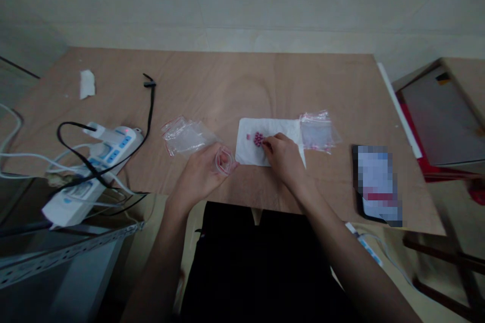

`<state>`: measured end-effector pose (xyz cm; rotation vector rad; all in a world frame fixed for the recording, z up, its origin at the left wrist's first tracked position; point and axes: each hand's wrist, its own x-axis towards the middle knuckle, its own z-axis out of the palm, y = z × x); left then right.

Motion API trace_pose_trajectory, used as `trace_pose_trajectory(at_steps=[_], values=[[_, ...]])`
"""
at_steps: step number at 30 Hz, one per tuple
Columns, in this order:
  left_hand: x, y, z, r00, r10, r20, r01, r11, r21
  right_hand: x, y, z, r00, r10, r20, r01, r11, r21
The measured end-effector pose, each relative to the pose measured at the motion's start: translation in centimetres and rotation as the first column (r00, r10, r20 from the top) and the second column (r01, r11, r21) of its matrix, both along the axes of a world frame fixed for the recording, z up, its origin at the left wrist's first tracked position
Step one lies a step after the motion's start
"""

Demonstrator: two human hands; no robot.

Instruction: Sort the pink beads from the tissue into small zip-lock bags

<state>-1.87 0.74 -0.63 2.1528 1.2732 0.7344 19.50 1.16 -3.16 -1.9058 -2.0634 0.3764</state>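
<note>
On a white paper sheet (248,149) lies a small cluster of pink-red beads (258,139), with a single pink piece (248,137) to its left. My right hand (282,154) rests over the sheet, fingertips pinched together at the right edge of the cluster; whatever they grip is too small or hidden. A clear zip bag (223,161) is held by my left hand (204,171) near the table's front edge, its mouth rounded open towards the sheet. Clear bags (189,136) lie just beyond that hand. A stack of flat zip bags (316,131) touches the sheet's right side.
A white power strip (121,144) with tangled cables sits at the table's left edge. A black cable (152,98) reaches over the wood. A phone (377,181) lies at the right front, and a scrap of white paper (87,84) at the back left. The wall borders the far edge.
</note>
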Motion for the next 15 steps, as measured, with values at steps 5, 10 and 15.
trace_pose_trajectory(at_steps=[5,10,15], values=[[0.0,0.1,-0.1,1.000,-0.001,-0.013,0.001,1.000,0.010,-0.9,-0.6,0.3,0.996,-0.027,0.086,0.025,0.999,0.026],[0.4,0.2,0.1,1.000,0.005,-0.003,-0.005,1.000,-0.001,-1.2,-0.9,0.4,0.993,-0.008,0.121,0.003,0.999,0.038],[1.0,0.3,0.7,1.000,0.012,-0.006,-0.012,1.000,-0.014,-0.5,-0.1,0.1,0.994,0.055,0.094,-0.059,0.998,0.034]])
